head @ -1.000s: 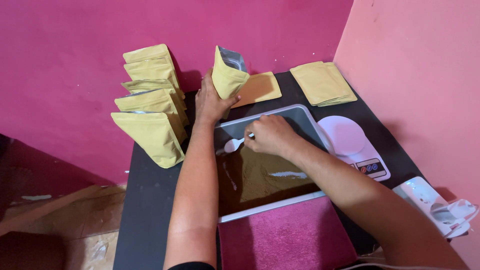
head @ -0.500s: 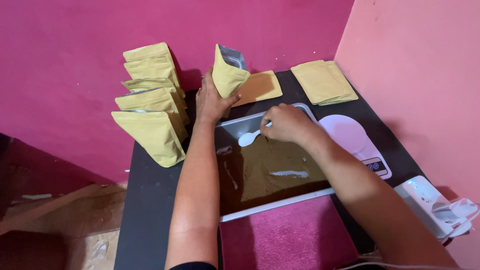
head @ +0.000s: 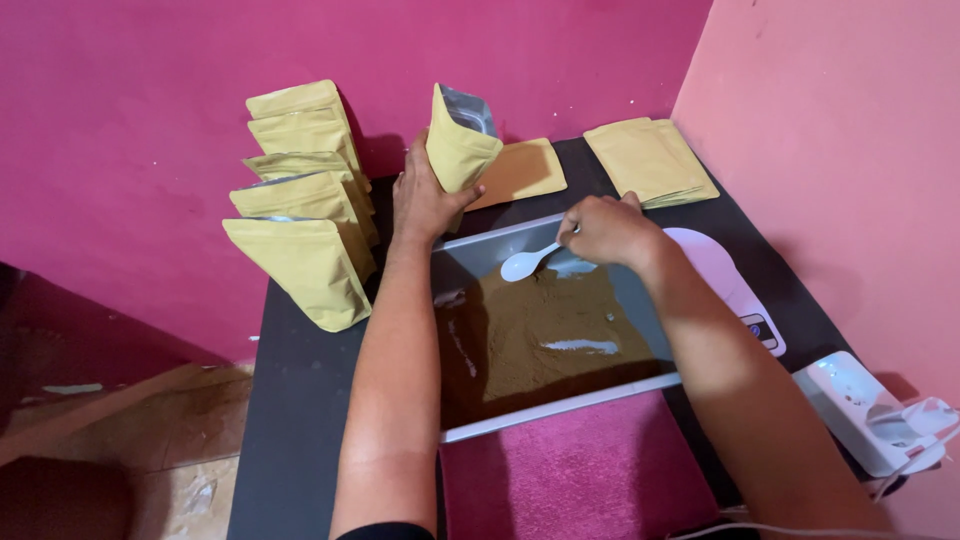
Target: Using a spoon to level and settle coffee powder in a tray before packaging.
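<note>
My left hand (head: pixel 424 198) grips an open yellow stand-up pouch (head: pixel 457 140) with a silver lining, held upright at the back edge of a metal tray (head: pixel 560 404). The tray holds brown powder (head: pixel 535 330). My right hand (head: pixel 605 230) holds a white plastic spoon (head: pixel 527 264) by its handle, with the bowl just above the powder's far edge. The spoon looks empty.
Several filled yellow pouches (head: pixel 300 220) stand in a row on the left of the dark table (head: pixel 295 400). Flat pouches (head: pixel 650 160) lie at the back right, one more (head: pixel 520 172) behind the tray. A white kitchen scale (head: pixel 735 290) sits right of the tray, a white device (head: pixel 860 410) at the right edge.
My right hand has moved with the spoon to the right and towards the back of the tray. The left hand and its pouch have stayed in place.
</note>
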